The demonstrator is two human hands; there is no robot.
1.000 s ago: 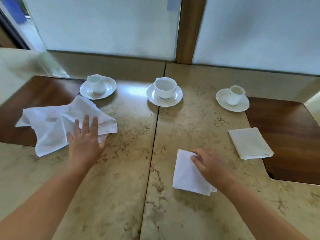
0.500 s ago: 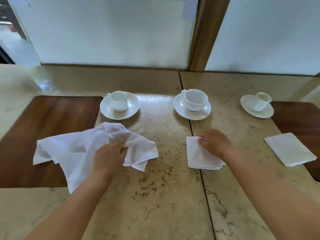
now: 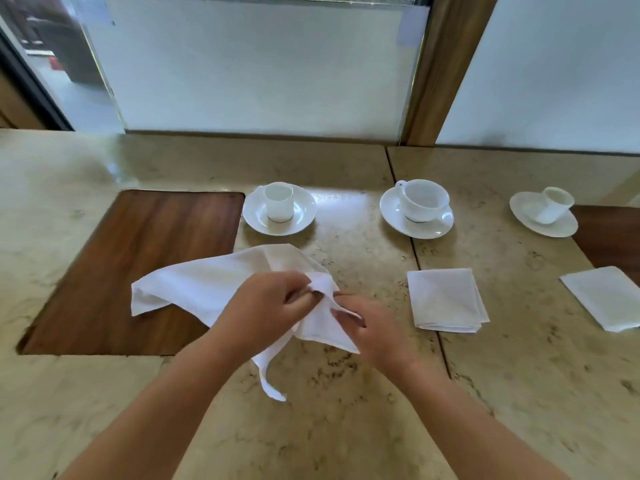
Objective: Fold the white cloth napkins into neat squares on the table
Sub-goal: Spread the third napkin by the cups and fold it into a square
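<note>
A crumpled, unfolded white napkin (image 3: 207,282) lies across the marble table (image 3: 346,427) and the edge of a wood inlay. My left hand (image 3: 266,306) pinches its bunched cloth near the middle. Close beside it, my right hand (image 3: 367,327) grips the same napkin's right part, with a corner hanging down toward me. A folded square napkin (image 3: 446,299) lies flat to the right, apart from my hands. A second folded napkin (image 3: 606,297) rests at the far right edge.
Three white cups on saucers stand in a row behind the napkins: left (image 3: 278,209), middle (image 3: 417,207), right (image 3: 545,213). A dark wood inlay (image 3: 121,265) is set into the table at left, another (image 3: 613,237) at right. Frosted window panels rise behind.
My right hand left the folded napkin and came over to the unfolded one. My left hand lifted and bunched that napkin. The view shifted left.
</note>
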